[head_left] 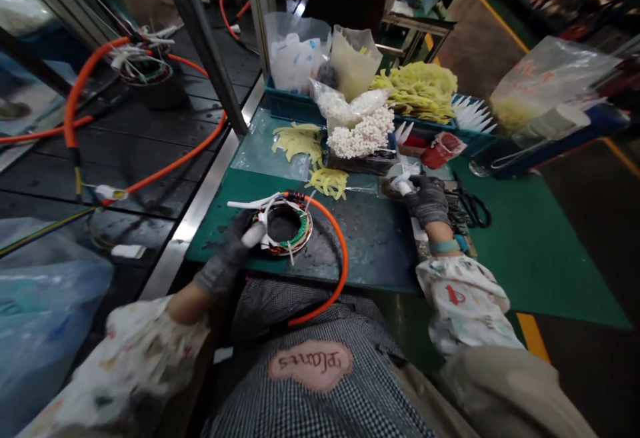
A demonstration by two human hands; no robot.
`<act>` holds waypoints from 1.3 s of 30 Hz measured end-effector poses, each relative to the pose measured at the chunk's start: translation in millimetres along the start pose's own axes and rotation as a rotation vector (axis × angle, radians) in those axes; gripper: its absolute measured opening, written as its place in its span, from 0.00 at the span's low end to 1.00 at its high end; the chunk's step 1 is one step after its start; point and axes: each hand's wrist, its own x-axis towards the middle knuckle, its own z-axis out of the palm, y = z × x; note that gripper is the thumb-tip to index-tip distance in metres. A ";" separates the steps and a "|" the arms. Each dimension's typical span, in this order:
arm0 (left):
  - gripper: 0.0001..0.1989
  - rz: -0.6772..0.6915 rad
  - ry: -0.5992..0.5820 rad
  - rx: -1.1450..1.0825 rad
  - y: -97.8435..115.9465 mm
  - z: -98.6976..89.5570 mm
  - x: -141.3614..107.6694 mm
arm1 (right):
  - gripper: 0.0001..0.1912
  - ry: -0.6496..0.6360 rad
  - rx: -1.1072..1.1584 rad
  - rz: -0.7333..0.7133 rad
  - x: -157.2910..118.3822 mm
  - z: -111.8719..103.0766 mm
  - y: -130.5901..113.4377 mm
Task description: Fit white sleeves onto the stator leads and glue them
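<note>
My left hand [231, 251], in a grey glove with a pale thumb tip, grips the left rim of a ring-shaped motor stator [303, 233] lying on the green mat. Copper windings, green inner edging and white ties show on it. A thick orange cable [341, 238] curves from its top round to my lap, and a white sleeve [250, 203] sticks out to its left. My right hand [429, 199], gloved too, reaches to the right side of the bench. Its pale-tipped fingers are closed together by a small brownish container; what they hold, if anything, is hidden.
Yellow strips [420, 88] and white-tipped pieces [363, 133] fill bins at the back. A red cup [443, 150] stands beyond my right hand, black-handled scissors [475, 208] to its right. Left, past a metal post [205, 38], another cabled stator [145, 68] sits on dark slats.
</note>
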 end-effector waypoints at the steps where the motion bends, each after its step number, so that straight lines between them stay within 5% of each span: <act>1: 0.33 -0.078 -0.014 -0.093 4.8 2.8 14.9 | 0.14 -0.022 -0.012 -0.007 5.9 4.0 -3.2; 5: 0.37 -0.444 0.056 -0.534 19.9 13.7 54.0 | 0.13 -0.046 -0.024 -0.060 16.6 3.2 -19.3; 9: 0.28 -0.443 0.055 -0.506 11.6 18.4 74.6 | 0.18 0.048 0.030 -0.171 -11.7 -27.5 -36.5; 13: 0.22 -0.414 0.038 -0.461 0.4 18.3 88.0 | 0.18 -0.014 0.177 -0.398 -104.1 -39.7 -72.6; 17: 0.25 -0.330 0.069 -0.368 8.3 19.1 69.7 | 0.18 -0.210 0.313 -0.545 -205.0 -4.2 -108.3; 20: 0.29 -0.188 0.129 -0.264 21.6 19.3 35.9 | 0.20 -0.261 0.380 -0.538 -239.4 18.6 -116.7; 24: 0.28 0.184 0.210 -0.108 35.7 13.0 0.4 | 0.19 -0.297 0.492 -0.546 -242.6 10.8 -117.2; 27: 0.26 0.334 0.221 -0.049 38.6 7.2 -9.8 | 0.15 -0.328 0.520 -0.632 -235.1 -3.3 -123.2; 32: 0.26 0.352 0.226 0.034 36.6 5.8 -17.9 | 0.14 -0.216 0.409 -0.603 -228.4 -8.9 -133.7; 39: 0.26 0.383 0.203 0.087 35.6 6.5 -20.5 | 0.10 -0.241 0.351 -0.670 -220.5 -15.6 -140.8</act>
